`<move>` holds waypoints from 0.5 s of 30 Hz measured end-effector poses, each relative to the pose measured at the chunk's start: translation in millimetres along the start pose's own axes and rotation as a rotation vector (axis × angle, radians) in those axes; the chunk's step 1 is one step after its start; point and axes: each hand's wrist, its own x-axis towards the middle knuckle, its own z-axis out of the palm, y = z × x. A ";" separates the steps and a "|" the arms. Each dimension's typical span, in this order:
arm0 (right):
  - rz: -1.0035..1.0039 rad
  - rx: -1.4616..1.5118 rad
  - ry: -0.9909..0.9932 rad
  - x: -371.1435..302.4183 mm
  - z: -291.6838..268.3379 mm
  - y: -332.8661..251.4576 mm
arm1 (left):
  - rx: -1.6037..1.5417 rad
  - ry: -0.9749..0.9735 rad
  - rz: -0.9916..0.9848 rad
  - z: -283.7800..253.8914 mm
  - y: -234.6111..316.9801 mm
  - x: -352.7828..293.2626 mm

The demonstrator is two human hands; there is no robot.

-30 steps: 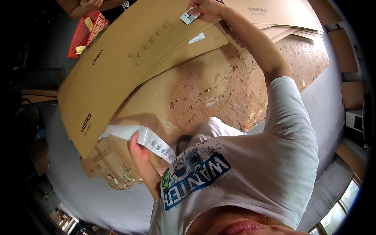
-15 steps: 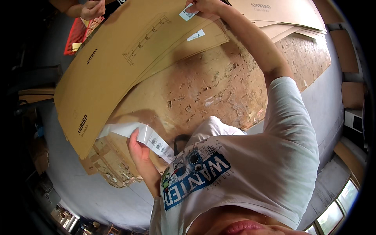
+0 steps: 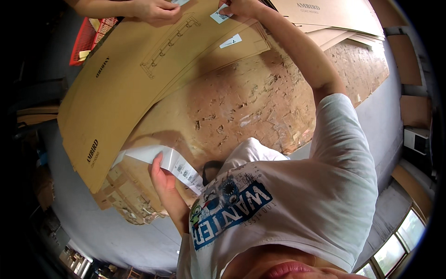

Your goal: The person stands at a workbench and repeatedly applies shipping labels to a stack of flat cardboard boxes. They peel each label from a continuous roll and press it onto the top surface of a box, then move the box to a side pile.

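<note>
My left hand is closed on a long strip of labels, its thumb on the strip. White backing trails left over the table edge, and printed labels hang toward my shirt. At the far side, my right hand reaches across to a small white label on the top sheet of a stack of flat printed cardboard. Its fingers pinch or press the label's upper right corner; which of the two I cannot tell. Another white label lies on a sheet lower in the fanned stack.
Another person's hand is over the far left of the cardboard, with a pale label by its fingers. Beyond the left edge stands a red plastic basket. More flat cardboard lies far right on the worn wooden table.
The other person's hand has moved right from near the basket to over the cardboard, and a label now shows at its fingers. My own hands have hardly moved.
</note>
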 end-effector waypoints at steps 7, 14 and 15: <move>0.138 -0.362 0.325 -19.8 -1.2 -11.0 | 0.027 -0.040 -0.013 -14.8 -4.2 12.7; -0.424 -0.574 0.444 -89.5 44.3 -37.6 | -0.063 -0.089 -0.010 -25.1 -7.8 1.3; -0.521 -0.442 0.400 -95.4 43.1 -44.9 | -0.064 -0.088 0.027 -20.1 -4.2 -6.1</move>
